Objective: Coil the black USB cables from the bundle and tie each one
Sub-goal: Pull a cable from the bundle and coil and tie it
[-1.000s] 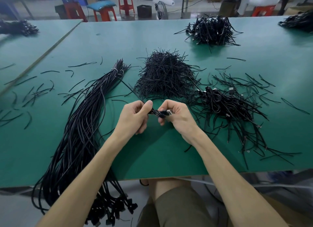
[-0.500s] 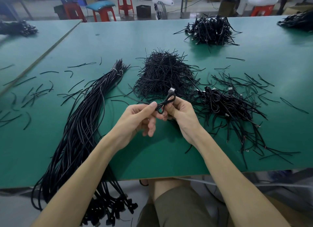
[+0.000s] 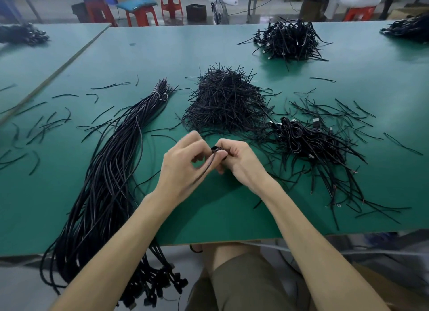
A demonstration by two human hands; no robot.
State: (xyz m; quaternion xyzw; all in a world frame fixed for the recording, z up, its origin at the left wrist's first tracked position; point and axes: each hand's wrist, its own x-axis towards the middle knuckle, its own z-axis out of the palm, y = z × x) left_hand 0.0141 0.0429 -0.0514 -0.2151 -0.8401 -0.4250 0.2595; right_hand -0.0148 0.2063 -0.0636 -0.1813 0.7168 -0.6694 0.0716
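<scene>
Head view: right hand [image 3: 239, 164] pinches coiled cable [image 3: 217, 149].
Left hand [image 3: 181, 171]: blurred on loose tail, cannot tell its grip.
Risk: loops spring open if pinch slackens before tying.

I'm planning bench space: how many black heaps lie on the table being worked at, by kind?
Long uncoiled cable bundle: 1
Heap of short ties: 1
Piles of coiled cables: 3, the others far middle and far right corner
Total: 5
</scene>
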